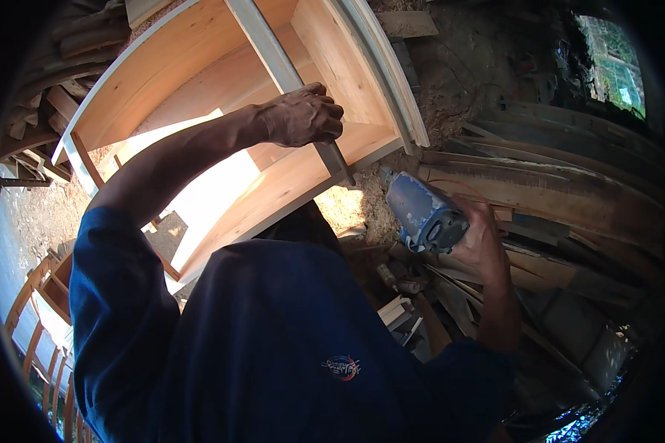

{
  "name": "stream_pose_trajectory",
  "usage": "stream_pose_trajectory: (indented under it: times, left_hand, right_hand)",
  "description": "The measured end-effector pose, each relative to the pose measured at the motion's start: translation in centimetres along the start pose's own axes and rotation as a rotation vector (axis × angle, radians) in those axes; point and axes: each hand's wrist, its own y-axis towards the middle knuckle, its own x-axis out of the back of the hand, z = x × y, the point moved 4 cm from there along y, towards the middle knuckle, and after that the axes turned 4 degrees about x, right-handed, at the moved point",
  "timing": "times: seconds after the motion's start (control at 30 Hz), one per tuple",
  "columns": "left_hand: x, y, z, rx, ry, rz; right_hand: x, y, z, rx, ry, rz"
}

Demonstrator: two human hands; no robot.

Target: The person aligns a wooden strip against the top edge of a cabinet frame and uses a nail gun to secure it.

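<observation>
My left hand [303, 118] is closed around a long, pale, straight strip [262, 40], its fingers curled over it. This strip lies at a slant across an open wooden cabinet frame [340, 63], and its near end reaches past the frame's edge. Off to the right, my right hand [482, 235] grips a worn blue power tool [423, 210] with a black end cap. The tool's narrow front end points toward the cabinet's near right corner, apart from it. Its handle is mostly hidden by the tool body and my fingers.
Long wooden boards [554, 181] are stacked on the right. Offcuts [399, 314] lie near my body, and more wood pieces [63, 103] are piled at the far left. Sawdust [373, 210] covers the ground beside the cabinet. A slatted wooden frame [33, 340] stands at the lower left.
</observation>
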Motion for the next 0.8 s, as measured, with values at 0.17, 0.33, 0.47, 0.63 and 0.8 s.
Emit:
stream_pose_trajectory:
  times: [0.17, 0.33, 0.47, 0.63, 0.8]
  left_hand:
    - [-0.2, -0.8, -0.3, 0.013, -0.017, -0.025]
    - [-0.2, -1.1, -0.6, 0.041, 0.016, -0.019]
    - [0.2, -0.6, -0.7, 0.049, 0.019, 0.027]
    - [0.1, -0.8, -0.6, 0.048, -0.025, -0.021]
    - [-0.1, -0.9, -0.5, 0.036, 0.004, -0.060]
  right_hand:
    - [1.7, 4.5, 2.4, 0.375, -0.213, 0.124]
    - [1.0, 7.9, 2.8, 0.365, -0.096, 0.293]
    - [0.4, 9.1, 3.3, 0.430, -0.155, 0.352]
    - [-0.3, 10.0, 3.3, 0.438, -0.159, 0.376]
    - [-0.4, 10.8, 3.9, 0.430, -0.145, 0.372]
